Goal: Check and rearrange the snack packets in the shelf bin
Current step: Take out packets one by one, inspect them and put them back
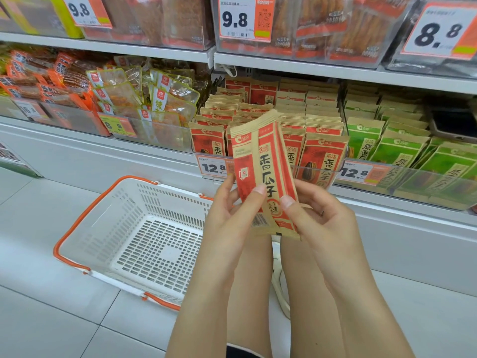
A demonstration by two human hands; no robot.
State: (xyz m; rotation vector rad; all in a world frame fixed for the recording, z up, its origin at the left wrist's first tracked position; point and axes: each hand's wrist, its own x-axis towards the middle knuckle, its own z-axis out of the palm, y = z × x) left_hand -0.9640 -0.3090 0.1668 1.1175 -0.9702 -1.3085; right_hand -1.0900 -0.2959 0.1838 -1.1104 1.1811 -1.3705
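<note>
Though only the head camera looks on, much of what it sees is cut off or covered: both forearms run out at the bottom edge, the bin's (pixel 320 174) lower front is partly behind the held packet (pixel 263 174), and the rows of packets in the bin (pixel 296 117) overlap so closely that they cannot be counted. Whether one packet or several pressed together are held cannot be told; a second edge shows along its right side.

That packet is flat, tall and narrow, of tan paper with red panels and large dark characters, a barcode near its foot. It stands nearly upright, tilted slightly left, in front of the bin and above the basket's (pixel 85 220) right end. Curled round its lower left edge, the left hand (pixel 232 213) has its thumb pressed on the front. From the other side the right hand (pixel 317 215) pinches the lower right edge, thumb on the front and fingers behind.

Clear hard plastic forms the bin, with one white price tag (pixel 213 167) on its front. Beside it to the right lie green packets (pixel 397 151) in a like bin. One basket of white slotted plastic with an orange rim and handles rests on the pale tiled floor (pixel 38 319).
</note>
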